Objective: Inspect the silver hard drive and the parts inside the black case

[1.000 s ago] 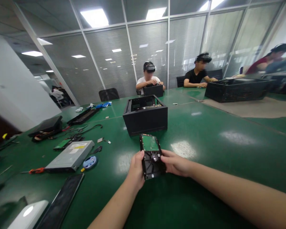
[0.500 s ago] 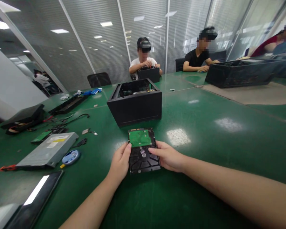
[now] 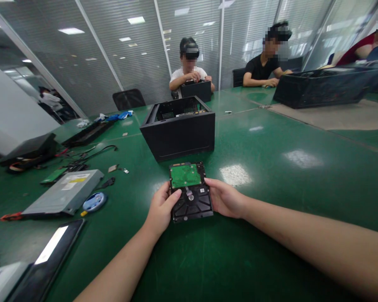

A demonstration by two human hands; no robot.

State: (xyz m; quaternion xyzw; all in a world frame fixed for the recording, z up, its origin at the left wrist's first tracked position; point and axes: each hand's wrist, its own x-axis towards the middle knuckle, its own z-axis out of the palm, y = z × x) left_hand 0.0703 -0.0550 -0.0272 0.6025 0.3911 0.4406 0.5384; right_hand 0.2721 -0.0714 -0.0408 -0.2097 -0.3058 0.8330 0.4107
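A black hard drive [image 3: 192, 205] is held above the green table, its green circuit board facing up and its connector end pointing away from me. My left hand [image 3: 160, 205] grips the left edge, with the thumb lying over the drive's face. On the opposite edge, my right hand [image 3: 225, 197] is closed with its thumb along the side; its other fingers are partly hidden behind the drive. Just beyond the drive stands a black computer case [image 3: 181, 136], open at the top, with bare metal and some parts visible inside.
To the left lie a silver optical drive [image 3: 64, 191], a blue round tape-like item [image 3: 94, 202], a red-handled screwdriver [image 3: 12, 217], cables [image 3: 91, 156] and a black panel [image 3: 55, 256]. Across the table [image 3: 271, 184], co-workers sit behind other cases, including a large black one [image 3: 321, 90].
My left thumb has shifted inward over the drive's face, while my right thumb has drawn back to its edge, uncovering a small white label. The view has tilted slightly.
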